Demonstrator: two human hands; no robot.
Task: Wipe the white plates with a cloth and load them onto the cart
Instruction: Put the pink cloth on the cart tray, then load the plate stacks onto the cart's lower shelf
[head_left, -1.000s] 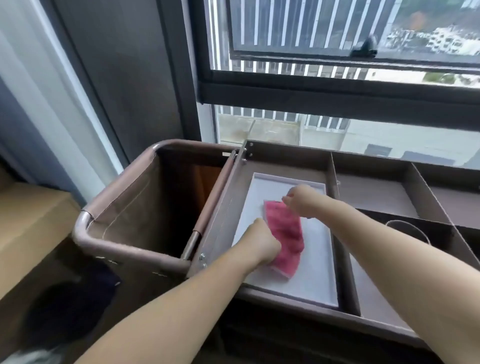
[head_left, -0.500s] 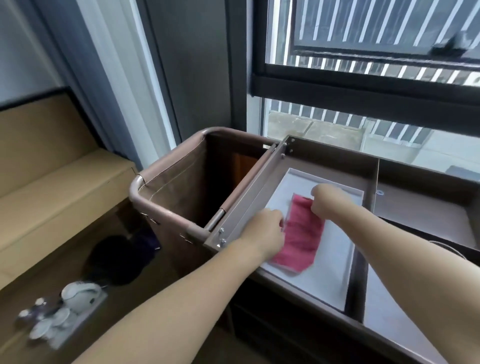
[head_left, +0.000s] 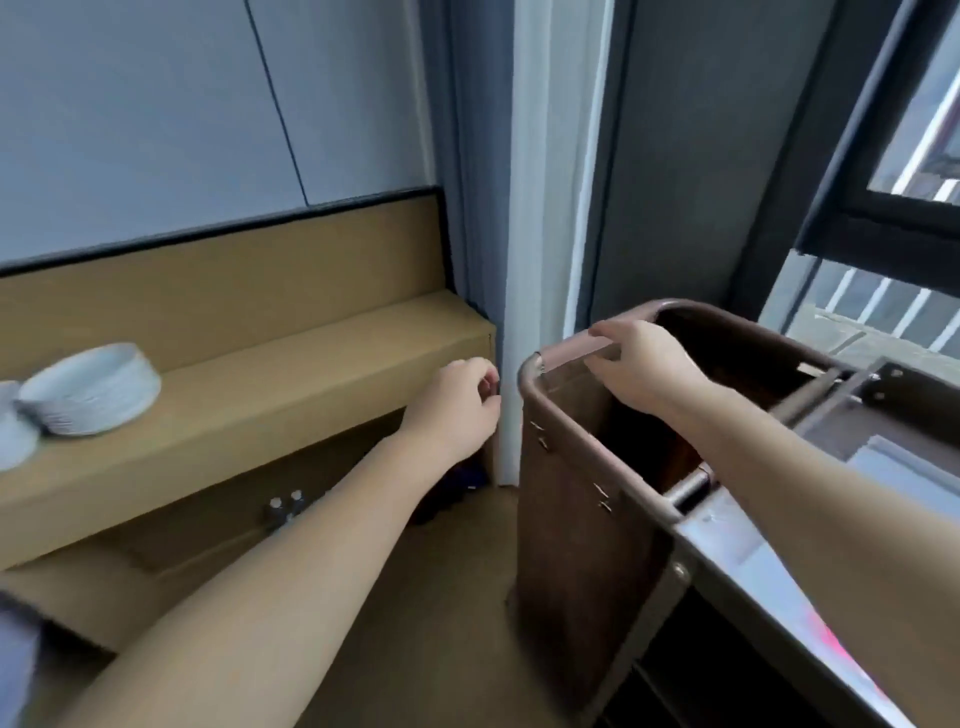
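Left hand (head_left: 457, 402): fingers loosely curled, holding nothing, near shelf (head_left: 311, 374) end. Right hand (head_left: 641, 364): fingers and thumb clasp cart rim (head_left: 571, 349).

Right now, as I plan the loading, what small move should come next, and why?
Probably reach the left hand leftward to the stack of white round plates on the tan wooden shelf: it holds nothing, while the right hand holds the brown cart's rounded rim and the pink cloth lies on the cart.
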